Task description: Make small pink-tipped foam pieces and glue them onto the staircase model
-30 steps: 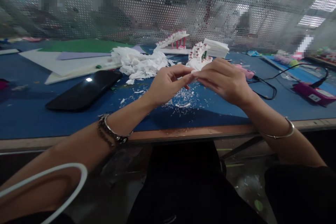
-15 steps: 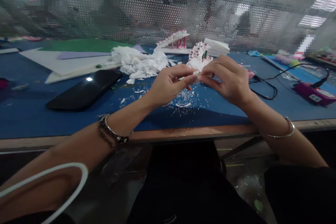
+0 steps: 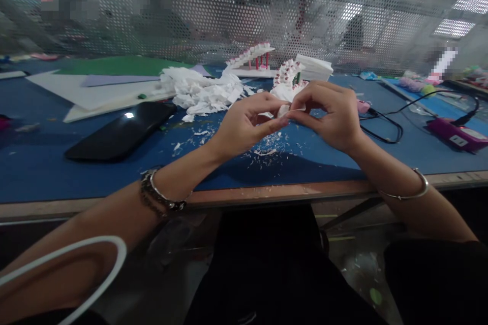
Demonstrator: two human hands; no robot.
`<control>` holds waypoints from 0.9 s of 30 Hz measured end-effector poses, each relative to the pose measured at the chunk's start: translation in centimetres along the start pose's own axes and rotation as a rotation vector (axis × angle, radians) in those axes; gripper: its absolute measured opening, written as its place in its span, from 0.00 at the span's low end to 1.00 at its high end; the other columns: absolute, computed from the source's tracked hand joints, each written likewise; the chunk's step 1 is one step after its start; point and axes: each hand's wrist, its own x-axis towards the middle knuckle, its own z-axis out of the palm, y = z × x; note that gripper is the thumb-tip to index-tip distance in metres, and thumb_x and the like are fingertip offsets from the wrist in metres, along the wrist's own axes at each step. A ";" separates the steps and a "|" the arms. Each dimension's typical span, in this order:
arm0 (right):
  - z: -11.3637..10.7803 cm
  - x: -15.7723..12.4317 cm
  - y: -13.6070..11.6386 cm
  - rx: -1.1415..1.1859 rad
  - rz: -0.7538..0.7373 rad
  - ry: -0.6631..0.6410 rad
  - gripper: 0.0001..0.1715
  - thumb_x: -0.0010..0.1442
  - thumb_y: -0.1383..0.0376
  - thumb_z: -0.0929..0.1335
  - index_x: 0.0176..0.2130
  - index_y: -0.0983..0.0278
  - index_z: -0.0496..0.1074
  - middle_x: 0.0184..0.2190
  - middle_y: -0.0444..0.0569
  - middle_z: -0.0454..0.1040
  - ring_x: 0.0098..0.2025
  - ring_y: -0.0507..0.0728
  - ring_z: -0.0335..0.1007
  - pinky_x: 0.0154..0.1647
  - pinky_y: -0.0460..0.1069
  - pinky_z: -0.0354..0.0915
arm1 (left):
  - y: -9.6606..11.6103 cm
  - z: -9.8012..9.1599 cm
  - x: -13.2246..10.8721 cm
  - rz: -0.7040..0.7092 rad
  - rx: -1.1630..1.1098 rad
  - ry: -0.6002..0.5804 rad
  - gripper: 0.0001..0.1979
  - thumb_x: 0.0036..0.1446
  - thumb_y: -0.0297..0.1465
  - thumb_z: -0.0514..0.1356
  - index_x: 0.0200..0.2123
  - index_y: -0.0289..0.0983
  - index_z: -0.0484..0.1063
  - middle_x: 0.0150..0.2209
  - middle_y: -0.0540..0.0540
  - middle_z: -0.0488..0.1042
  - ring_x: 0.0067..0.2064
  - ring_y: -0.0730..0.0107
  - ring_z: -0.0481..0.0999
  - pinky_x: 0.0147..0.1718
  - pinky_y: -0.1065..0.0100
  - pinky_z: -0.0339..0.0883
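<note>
- A perforated screen (image 3: 244,15) stands along the far edge of the blue surface (image 3: 46,177).
- Towards the far left corner, a green sheet (image 3: 125,66), a white sheet (image 3: 84,92) and a pale purple sheet (image 3: 122,80) overlap.
- A black, glossy, flat object (image 3: 122,132) lies slanted on the left half, between those sheets and the near edge.
- A heap of white scraps (image 3: 209,91) sits left of centre, just beyond the hands.
- The right hand (image 3: 331,117) has thumb and fingertips pinched together on a small white piece.
- The left hand (image 3: 244,122) grips the same piece between thumb and fingers, its fingertips almost meeting the right hand's.
- A purple block (image 3: 455,134) lies near the right edge, with a black cable (image 3: 401,131) plugged in.
- Near the middle of the far edge are a white stand on red posts (image 3: 251,54) and a white, dark-red-dotted piece (image 3: 285,75).
- A pink object (image 3: 363,106), partly hidden, shows just beside the right hand.
- The small white piece (image 3: 283,110) is held above the surface, near the middle of its near edge.
- White shavings (image 3: 266,152) are strewn below it.
</note>
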 end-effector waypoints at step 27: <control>0.8 -0.1 0.3 0.271 0.192 0.024 0.11 0.54 0.59 0.66 0.30 0.65 0.69 0.27 0.42 0.69 0.30 0.46 0.65 0.30 0.42 0.65 | -0.4 -0.2 0.3 -0.014 -0.045 0.196 0.05 0.46 0.35 0.64 0.28 0.41 0.74 0.28 0.49 0.71 0.30 0.74 0.70 0.25 0.72 0.64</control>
